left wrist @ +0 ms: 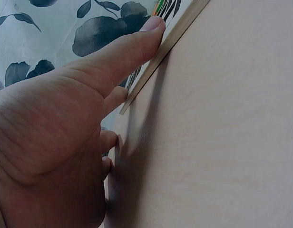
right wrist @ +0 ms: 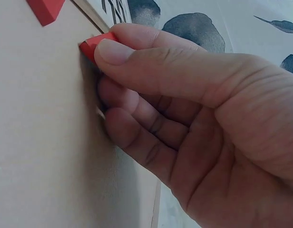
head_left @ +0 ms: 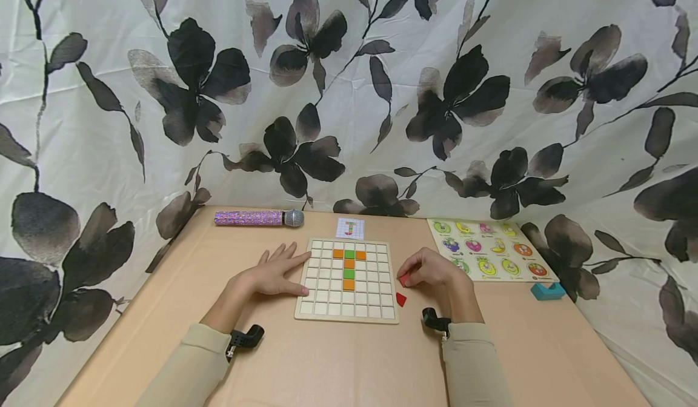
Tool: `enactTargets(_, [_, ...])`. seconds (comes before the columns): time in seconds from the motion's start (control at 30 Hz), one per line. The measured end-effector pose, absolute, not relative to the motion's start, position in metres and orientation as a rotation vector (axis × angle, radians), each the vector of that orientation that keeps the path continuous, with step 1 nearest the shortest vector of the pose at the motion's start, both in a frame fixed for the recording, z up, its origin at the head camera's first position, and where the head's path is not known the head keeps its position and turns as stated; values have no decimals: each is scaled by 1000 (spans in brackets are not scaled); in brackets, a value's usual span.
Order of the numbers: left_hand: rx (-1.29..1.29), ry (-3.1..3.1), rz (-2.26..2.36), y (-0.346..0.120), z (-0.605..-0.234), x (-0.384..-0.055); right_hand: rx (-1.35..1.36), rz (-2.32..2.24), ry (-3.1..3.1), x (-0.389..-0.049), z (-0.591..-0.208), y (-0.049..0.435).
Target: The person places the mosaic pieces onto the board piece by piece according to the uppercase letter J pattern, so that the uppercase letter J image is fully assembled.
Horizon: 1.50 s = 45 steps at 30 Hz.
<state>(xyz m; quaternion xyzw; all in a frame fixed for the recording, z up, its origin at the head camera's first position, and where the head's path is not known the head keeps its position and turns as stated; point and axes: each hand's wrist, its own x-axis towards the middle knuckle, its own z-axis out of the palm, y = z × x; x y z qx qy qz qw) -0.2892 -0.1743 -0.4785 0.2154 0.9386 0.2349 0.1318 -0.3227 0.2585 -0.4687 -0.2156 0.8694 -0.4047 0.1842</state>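
Note:
A wooden grid board (head_left: 327,309) lies on the table, with orange squares (head_left: 348,285) and green squares (head_left: 349,274) set in a T-like shape. My left hand (head_left: 269,278) is spread at the board's left side. Its thumb (left wrist: 137,45) and index finger touch that edge, while the other fingers rest on the table. Right of the board, my right hand (head_left: 436,271) pinches a small red piece (right wrist: 91,46) between thumb and index finger, its other fingers curled below. A second red piece (head_left: 401,299), three-cornered, lies on the table close to the board's right edge.
Behind the board lies a small card (head_left: 350,228) printed with a coloured grid pattern. A glittery purple microphone (head_left: 256,218) is at the back left. A fruit picture sheet (head_left: 480,246) and a teal block (head_left: 548,292) lie on the right. Floral cloth (head_left: 382,122) hangs behind the table.

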Motion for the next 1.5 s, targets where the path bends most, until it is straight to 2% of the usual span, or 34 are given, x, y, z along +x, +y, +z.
enactTargets(0.67, [642,2723,683,-175,-478,-288,-610,-1212,2494,-322,-460,255])
enactTargets(1.5, [640,2724,674,-175,-478,-290,-652,-1244,2517,-318,-453,220])
